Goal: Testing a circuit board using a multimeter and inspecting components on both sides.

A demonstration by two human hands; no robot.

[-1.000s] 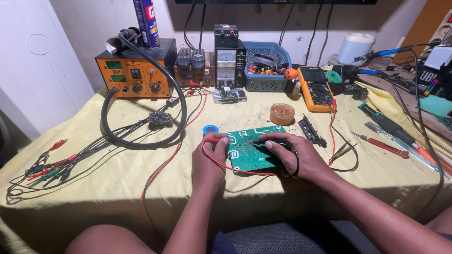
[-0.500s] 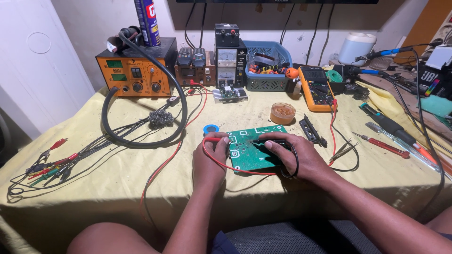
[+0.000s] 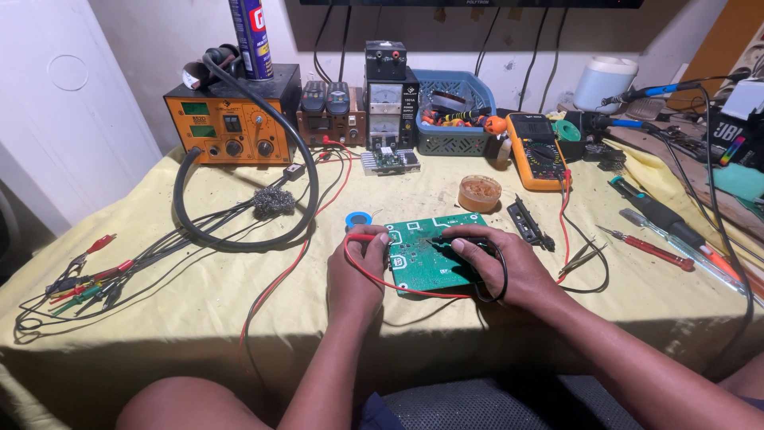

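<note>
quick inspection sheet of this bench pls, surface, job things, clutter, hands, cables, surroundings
surface: yellow cloth over the table, wrinkled
job's things: green circuit board lying flat; red probe and black probe on it
clutter: orange multimeter, amber tin, red screwdriver, blue basket
grippers: left hand holds red probe; right hand holds black probe
cables: thick black hose looped; clip leads tangled left
surroundings: orange station, white wall

- Between the coiled black hose (image 3: 239, 199) and the left hand (image 3: 356, 271), open yellow cloth (image 3: 199, 295) is crossed only by 1 red wire (image 3: 274, 283).
- Behind the green board (image 3: 430, 259), the flux tin (image 3: 480, 192) and blue tape roll (image 3: 358, 219) narrow the passage.
- On the right, screwdrivers (image 3: 652, 248) block the way.
</note>
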